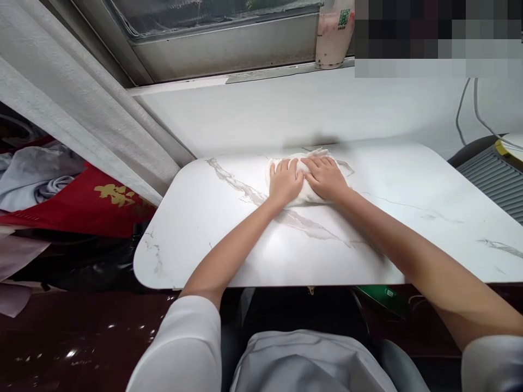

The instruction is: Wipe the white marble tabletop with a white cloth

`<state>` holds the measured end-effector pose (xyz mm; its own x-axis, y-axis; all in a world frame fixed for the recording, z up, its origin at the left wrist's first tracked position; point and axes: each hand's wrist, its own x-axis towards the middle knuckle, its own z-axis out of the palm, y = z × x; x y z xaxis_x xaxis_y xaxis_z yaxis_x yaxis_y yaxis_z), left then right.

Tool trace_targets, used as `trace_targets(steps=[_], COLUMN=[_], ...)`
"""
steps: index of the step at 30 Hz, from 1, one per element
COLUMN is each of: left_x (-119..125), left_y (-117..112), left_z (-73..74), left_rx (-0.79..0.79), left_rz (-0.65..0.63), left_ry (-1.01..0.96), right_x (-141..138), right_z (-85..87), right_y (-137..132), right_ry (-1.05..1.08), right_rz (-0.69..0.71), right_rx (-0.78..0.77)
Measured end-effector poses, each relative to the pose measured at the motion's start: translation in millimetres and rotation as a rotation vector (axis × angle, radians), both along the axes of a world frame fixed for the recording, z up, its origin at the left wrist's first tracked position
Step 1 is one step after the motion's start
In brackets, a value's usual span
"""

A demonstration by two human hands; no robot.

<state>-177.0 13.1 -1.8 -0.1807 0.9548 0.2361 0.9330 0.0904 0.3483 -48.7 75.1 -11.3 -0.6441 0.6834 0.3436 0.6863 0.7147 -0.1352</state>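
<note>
A crumpled white cloth (306,195) lies on the white marble-patterned table (196,228), near its far edge. My left hand (286,182) rests on the cloth's left part, palm down, with its fingers stretched out and slightly apart. On the right part of the same cloth lies my right hand (327,177), also palm down with fingers extended. The two thumbs come close together over the middle. Both palms hide much of the cloth, whose edges show behind and in front of the hands.
A white wall and window ledge (183,81) bound the table's far side, with a plastic cup (333,38) on the ledge. A pale curtain (81,92) hangs at left beside a red bag (102,198). At right stands a grey ribbed object (494,174) near cables (476,103).
</note>
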Motion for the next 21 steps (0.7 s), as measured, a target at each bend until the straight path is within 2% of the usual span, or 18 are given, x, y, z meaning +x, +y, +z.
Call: trace_targets(steps=[7,12,17,21], left_x=[36.0,61.1,80.2,82.5], left_y=[-64.6,-104.4,-132.3,-133.5], left_z=[-0.1,-0.5,2.1,1.4], left_rx=[-0.013,-0.029,-0.053,-0.043], left_rz=[-0.071,-0.123,-0.204,-0.227], left_ry=[0.006,0.018,0.033,0.06], right_x=[44.4,72.7,96.0,100.5], right_z=[1.6,2.0,3.1,5.9], right_y=[-75.4,-117.3,-143.4,-145.3], right_ry=[-0.063,-0.069,-0.06,-0.032], right_rz=[-0.033,-0.055,-0.035,-0.026], right_rx=[0.047,0.064,0.076,0.068])
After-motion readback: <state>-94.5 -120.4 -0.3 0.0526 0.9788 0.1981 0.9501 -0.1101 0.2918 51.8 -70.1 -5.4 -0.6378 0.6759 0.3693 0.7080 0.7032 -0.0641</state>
